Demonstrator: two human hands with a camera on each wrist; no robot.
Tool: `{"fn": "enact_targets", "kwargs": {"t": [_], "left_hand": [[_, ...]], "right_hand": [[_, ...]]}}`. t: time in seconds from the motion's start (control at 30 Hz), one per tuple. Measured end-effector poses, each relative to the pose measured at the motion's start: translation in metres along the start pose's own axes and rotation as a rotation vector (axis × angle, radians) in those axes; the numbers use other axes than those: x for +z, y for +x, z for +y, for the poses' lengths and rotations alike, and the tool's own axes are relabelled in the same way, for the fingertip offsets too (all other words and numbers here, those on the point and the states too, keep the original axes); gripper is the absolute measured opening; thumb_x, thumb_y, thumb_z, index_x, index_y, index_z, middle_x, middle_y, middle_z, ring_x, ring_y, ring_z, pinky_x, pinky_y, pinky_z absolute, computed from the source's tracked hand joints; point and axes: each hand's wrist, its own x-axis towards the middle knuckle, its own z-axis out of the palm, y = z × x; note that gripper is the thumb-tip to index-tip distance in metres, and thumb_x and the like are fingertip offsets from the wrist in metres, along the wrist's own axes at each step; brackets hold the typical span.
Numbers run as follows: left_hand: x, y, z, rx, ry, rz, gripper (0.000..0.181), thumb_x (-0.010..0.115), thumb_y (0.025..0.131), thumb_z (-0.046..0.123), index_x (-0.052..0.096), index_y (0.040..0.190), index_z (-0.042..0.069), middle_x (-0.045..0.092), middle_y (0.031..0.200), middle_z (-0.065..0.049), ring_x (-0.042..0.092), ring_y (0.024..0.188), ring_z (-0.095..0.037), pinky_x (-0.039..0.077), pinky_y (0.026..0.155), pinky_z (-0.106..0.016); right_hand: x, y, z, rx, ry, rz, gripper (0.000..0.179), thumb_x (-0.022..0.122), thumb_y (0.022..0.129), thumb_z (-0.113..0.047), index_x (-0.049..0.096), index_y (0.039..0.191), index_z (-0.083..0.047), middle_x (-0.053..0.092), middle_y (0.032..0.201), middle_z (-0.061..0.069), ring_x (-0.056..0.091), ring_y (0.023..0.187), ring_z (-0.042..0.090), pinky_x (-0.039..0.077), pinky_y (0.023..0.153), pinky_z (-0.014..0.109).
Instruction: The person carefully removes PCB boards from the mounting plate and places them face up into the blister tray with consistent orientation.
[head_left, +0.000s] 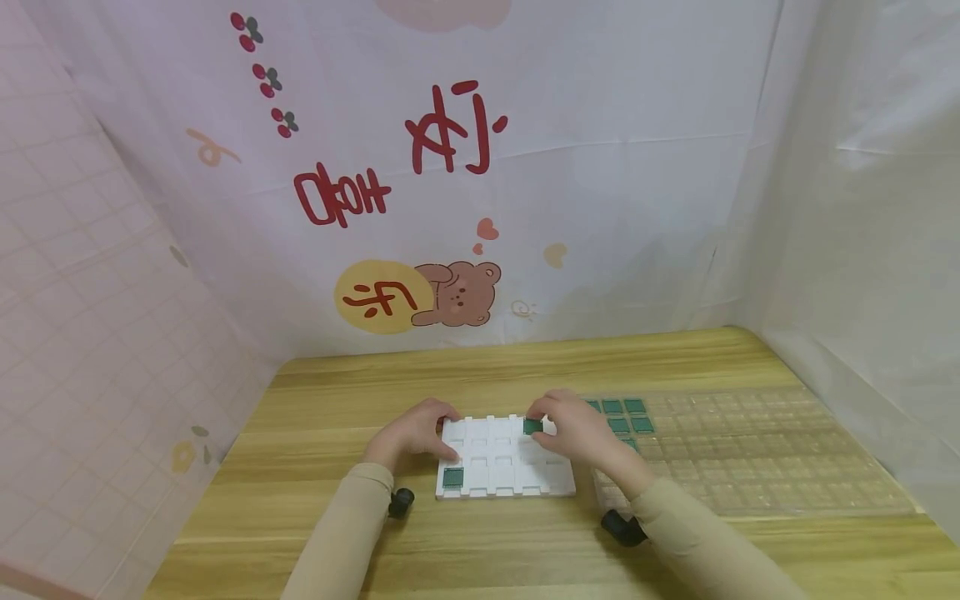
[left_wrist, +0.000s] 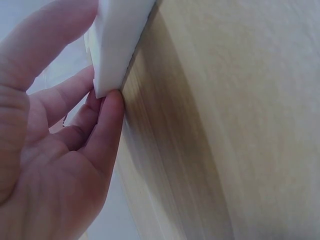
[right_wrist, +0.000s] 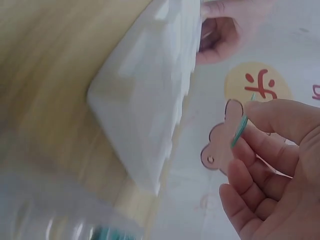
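A white tray (head_left: 498, 477) with rows of shallow pockets lies on the wooden table. My left hand (head_left: 411, 433) holds its left end, and in the left wrist view the fingers and thumb are at the edge of the white tray (left_wrist: 117, 45). Between thumb and fingers my right hand (head_left: 581, 429) pinches a small green circuit board (head_left: 532, 426) over the tray's far right part. The right wrist view shows that circuit board (right_wrist: 240, 131) edge-on, apart from the tray. Another green circuit board (head_left: 453, 477) sits in the near left corner pocket.
To the right lies a clear plastic tray (head_left: 750, 454) with many compartments. Several green circuit boards (head_left: 634, 406) fill its left end, partly hidden by the right hand and forearm. A printed white curtain (head_left: 600, 167) hangs behind the wooden table (head_left: 480, 550).
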Motion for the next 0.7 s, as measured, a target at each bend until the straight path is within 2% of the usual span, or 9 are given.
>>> {"fn": "enact_targets", "kwargs": {"t": [0.3, 0.53, 0.7], "left_hand": [[0.0, -0.001, 0.002, -0.019, 0.006, 0.0, 0.059, 0.093, 0.068, 0.02, 0.064, 0.118, 0.004, 0.057, 0.11, -0.004, 0.048, 0.098, -0.019, 0.043, 0.09, -0.039], [0.0, -0.001, 0.003, -0.035, -0.012, 0.004, 0.06, 0.093, 0.067, 0.02, 0.064, 0.118, 0.005, 0.056, 0.111, -0.004, 0.048, 0.098, -0.019, 0.043, 0.09, -0.039], [0.0, -0.002, 0.003, -0.037, -0.007, 0.002, 0.06, 0.093, 0.067, 0.021, 0.064, 0.118, 0.005, 0.056, 0.112, -0.004, 0.048, 0.099, -0.019, 0.043, 0.091, -0.039]], "right_hand": [[-0.022, -0.021, 0.026, 0.017, 0.031, 0.012, 0.019, 0.078, 0.082, -0.01, 0.07, 0.099, -0.01, 0.065, 0.098, 0.0, 0.062, 0.085, 0.024, 0.051, 0.073, 0.034], [-0.035, -0.034, 0.045, -0.053, 0.038, 0.068, 0.021, 0.081, 0.079, -0.004, 0.07, 0.097, -0.006, 0.066, 0.096, 0.003, 0.063, 0.084, 0.025, 0.053, 0.073, 0.034], [-0.043, -0.043, 0.057, -0.06, 0.034, 0.08, 0.025, 0.082, 0.078, -0.004, 0.07, 0.099, -0.004, 0.066, 0.097, 0.004, 0.063, 0.085, 0.024, 0.053, 0.074, 0.035]]}}
